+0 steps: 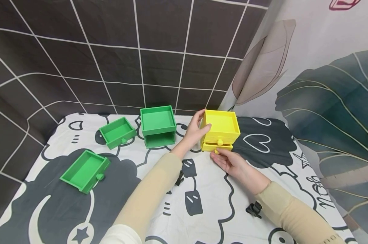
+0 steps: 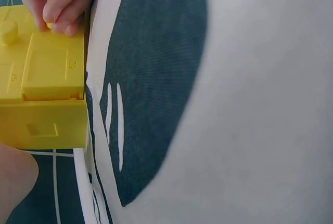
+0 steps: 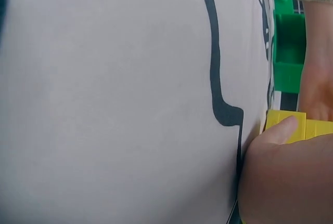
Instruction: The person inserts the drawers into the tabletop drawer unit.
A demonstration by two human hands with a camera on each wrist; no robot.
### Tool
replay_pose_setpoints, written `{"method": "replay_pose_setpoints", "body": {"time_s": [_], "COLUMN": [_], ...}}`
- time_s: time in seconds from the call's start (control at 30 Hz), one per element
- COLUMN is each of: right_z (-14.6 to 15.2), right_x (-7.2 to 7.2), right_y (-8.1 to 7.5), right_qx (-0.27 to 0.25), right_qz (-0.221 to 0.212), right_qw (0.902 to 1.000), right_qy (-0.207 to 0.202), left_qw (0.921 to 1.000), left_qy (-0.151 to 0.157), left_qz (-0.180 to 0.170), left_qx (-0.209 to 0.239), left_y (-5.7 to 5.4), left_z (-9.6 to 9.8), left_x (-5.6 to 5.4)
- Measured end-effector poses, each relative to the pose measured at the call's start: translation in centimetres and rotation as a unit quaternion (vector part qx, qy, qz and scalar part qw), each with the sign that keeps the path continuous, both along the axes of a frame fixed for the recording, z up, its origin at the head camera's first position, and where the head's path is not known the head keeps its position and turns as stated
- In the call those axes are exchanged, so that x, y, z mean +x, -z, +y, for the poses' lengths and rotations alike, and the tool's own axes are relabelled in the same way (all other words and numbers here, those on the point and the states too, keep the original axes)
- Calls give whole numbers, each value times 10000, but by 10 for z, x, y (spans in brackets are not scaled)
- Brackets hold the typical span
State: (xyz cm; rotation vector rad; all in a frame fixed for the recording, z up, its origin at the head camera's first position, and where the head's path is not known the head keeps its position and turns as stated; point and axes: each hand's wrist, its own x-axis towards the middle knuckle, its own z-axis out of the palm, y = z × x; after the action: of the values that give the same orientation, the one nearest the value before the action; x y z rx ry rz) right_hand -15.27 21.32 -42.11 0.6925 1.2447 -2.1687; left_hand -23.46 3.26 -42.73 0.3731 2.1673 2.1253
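A small yellow drawer box (image 1: 223,121) with a shallow tray top stands on the patterned cloth. My left hand (image 1: 195,131) holds its left side, thumb over the top rim and fingers toward the back corner. The upper drawer, with a round knob (image 1: 220,142), sits flush. Below it, the lower drawer (image 1: 207,146) juts out slightly, a narrow gap showing above its front. My right hand (image 1: 232,163) pinches the lower drawer's knob (image 1: 216,151) from the front. In the left wrist view the right hand's fingers (image 2: 67,5) partly cover that knob.
Left of the yellow box stands a green drawer box (image 1: 158,119), its lower opening without a drawer. Two green drawers lie loose farther left, one behind (image 1: 117,133) and one nearer (image 1: 85,171). The patterned cloth (image 1: 202,223) covers the surface; a dark tiled-print curtain (image 1: 110,64) hangs behind.
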Motion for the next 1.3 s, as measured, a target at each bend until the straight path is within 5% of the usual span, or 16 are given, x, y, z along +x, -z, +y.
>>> {"method": "replay_pose_setpoints", "body": {"time_s": [0.43,1.3], "right_z": [1,1], "right_x": [-14,0], "right_y": [3,0], "right_qx": [-243,-106], "right_qz": [-187,18], "right_qw": [9995,9999], "right_qy": [115,96], "left_qw": [10000,9999], "left_qy": [-21,-17], "left_qz": [-8,-61], "left_qx": [16,125], "left_y": [-1,2], "left_z": [0,1], "left_x": [1,-1]}}
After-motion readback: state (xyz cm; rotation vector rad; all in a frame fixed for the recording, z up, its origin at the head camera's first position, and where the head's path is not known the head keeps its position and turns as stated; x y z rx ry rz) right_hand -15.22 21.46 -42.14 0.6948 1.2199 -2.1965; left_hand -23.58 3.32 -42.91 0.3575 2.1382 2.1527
